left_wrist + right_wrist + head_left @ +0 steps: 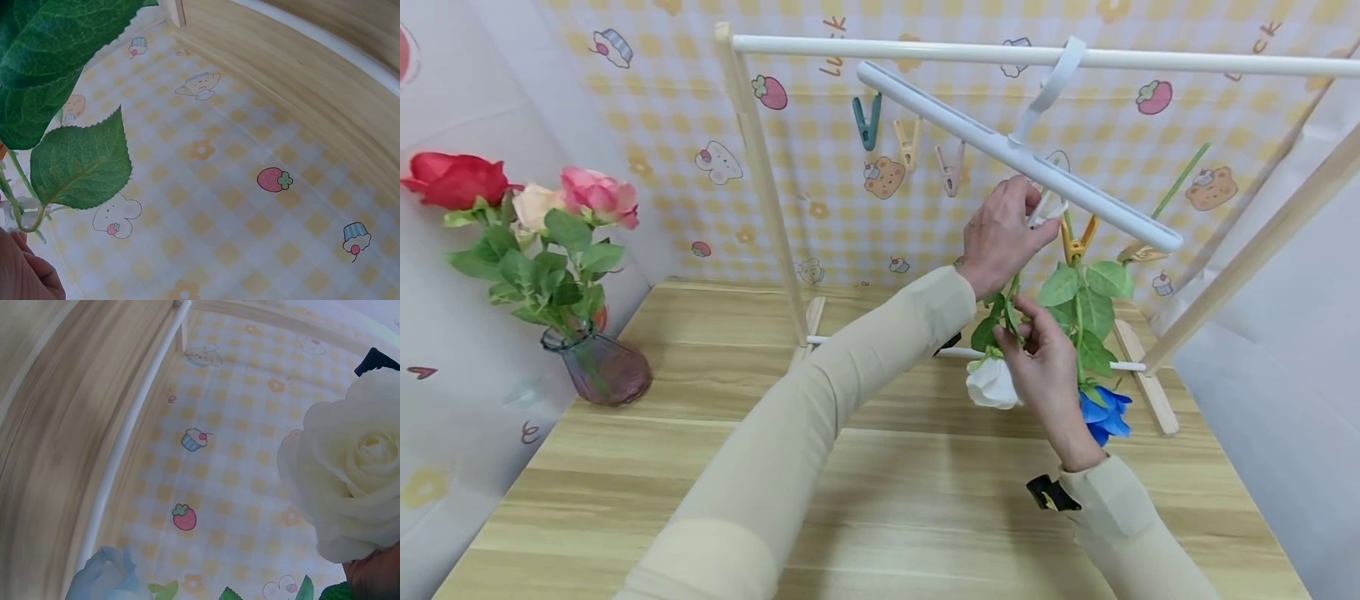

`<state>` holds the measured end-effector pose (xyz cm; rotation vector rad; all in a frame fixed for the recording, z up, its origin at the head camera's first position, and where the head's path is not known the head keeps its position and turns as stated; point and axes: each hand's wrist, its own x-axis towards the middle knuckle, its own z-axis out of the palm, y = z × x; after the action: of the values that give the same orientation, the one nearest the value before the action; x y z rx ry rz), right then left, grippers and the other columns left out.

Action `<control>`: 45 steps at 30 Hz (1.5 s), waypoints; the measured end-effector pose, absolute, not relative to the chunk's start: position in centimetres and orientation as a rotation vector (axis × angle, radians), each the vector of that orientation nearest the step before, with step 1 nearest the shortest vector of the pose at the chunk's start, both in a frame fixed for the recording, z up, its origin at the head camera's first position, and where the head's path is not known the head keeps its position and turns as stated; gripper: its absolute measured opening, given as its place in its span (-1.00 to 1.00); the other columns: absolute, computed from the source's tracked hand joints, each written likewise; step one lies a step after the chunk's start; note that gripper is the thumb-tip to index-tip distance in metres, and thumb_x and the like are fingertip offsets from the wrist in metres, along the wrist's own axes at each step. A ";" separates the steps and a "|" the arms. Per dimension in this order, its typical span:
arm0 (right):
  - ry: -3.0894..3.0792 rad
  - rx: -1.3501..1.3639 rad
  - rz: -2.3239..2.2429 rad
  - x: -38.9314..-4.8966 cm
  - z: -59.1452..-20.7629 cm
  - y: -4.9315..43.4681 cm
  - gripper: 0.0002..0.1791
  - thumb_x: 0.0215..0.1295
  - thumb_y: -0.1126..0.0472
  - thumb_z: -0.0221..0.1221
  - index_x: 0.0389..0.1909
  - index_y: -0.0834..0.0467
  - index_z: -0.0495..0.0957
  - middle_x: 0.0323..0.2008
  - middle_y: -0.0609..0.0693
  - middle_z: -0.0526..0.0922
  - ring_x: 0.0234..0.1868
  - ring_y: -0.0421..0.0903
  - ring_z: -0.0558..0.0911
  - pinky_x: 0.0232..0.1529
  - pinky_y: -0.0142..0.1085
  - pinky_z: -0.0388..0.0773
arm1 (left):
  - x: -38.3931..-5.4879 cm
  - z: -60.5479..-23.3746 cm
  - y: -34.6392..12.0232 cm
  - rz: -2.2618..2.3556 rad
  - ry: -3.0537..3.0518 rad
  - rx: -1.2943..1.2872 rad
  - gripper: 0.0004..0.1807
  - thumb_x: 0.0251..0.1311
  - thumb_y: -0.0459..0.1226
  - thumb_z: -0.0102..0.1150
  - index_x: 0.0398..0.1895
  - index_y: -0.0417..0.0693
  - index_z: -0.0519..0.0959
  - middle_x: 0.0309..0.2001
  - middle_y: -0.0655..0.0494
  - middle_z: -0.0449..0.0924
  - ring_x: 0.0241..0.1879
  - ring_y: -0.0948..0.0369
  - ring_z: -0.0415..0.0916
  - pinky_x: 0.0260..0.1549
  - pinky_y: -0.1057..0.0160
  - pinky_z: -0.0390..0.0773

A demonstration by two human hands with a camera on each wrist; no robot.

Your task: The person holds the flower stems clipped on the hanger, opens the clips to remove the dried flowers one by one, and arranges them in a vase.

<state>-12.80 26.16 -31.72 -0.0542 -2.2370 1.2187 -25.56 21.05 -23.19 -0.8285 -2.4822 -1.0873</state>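
A white rose (992, 382) hangs head down, its leafy stem running up between both hands. My left hand (1003, 237) pinches a white clothespin (1047, 208) at the upper stem, under the hanger (1022, 154). Lower down, my right hand (1043, 358) holds the same stem by its leaves, just above the bloom. The right wrist view has the white rose (350, 462) large, with a fingertip at its base. Beside it, a blue rose (1105, 414) hangs upside down from a yellow clothespin (1077, 242). Leaves (84, 164) partly block the left wrist view.
The pale hanger tilts down rightward from a white rod (887, 48) on a wooden frame (763, 192). Green, cream and pink clothespins (950, 169) dangle from its left half; a tan one (1142, 252) is at its right end. Left stands a glass vase (606, 371) of roses.
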 end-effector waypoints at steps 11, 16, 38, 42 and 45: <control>-2.232 -0.098 1.297 -13.1 -31.7 26.3 -0.61 0.23 0.33 0.20 0.09 0.25 0.49 -0.56 0.03 0.47 -0.60 -0.30 0.29 -0.56 -0.51 0.23 | -25.7 -23.0 20.6 -1.106 -2.414 -0.893 -0.80 0.18 -0.12 0.16 -0.30 -0.02 0.44 -0.36 0.20 0.41 -0.42 0.33 0.31 -0.50 0.43 0.30; -2.265 -0.157 1.330 -13.5 -32.1 26.7 -0.64 0.24 0.33 0.19 0.07 0.25 0.50 -0.59 -0.05 0.37 -0.59 -0.29 0.26 -0.54 -0.50 0.22 | -25.8 -22.8 20.4 -1.111 -2.414 -0.909 -0.86 0.16 -0.17 0.13 -0.36 -0.01 0.44 -0.38 0.20 0.41 -0.45 0.34 0.30 -0.52 0.42 0.29; -2.350 -0.110 1.327 -12.0 -31.9 26.7 -0.59 0.25 0.30 0.19 0.13 0.21 0.46 -0.55 -0.07 0.44 -0.61 -0.27 0.28 -0.60 -0.44 0.23 | -25.6 -23.7 19.9 -1.202 -2.450 -0.933 -0.65 0.20 0.00 0.16 -0.04 0.07 0.43 -0.05 0.26 0.53 -0.07 0.35 0.46 -0.22 0.50 0.42; -2.365 -0.097 1.331 -11.8 -31.8 26.6 -0.59 0.27 0.26 0.18 0.14 0.18 0.46 -0.54 -0.07 0.48 -0.61 -0.28 0.32 -0.60 -0.44 0.26 | -25.6 -23.7 19.7 -1.159 -2.458 -0.944 -0.70 0.25 -0.06 0.12 -0.01 0.08 0.43 -0.04 0.29 0.56 -0.06 0.34 0.46 -0.24 0.48 0.42; -2.368 -0.085 1.344 -11.6 -31.6 26.5 -0.59 0.27 0.24 0.19 0.14 0.16 0.47 -0.54 -0.08 0.50 -0.61 -0.28 0.34 -0.60 -0.44 0.28 | -25.6 -23.6 19.3 -1.103 -2.450 -0.985 -0.77 0.32 -0.12 0.04 0.00 0.09 0.45 -0.04 0.28 0.59 -0.05 0.33 0.47 -0.25 0.45 0.43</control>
<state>-11.59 26.50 -31.64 -0.0848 -2.3677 1.3439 -25.63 19.34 -23.64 -0.9848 -2.4505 -1.1029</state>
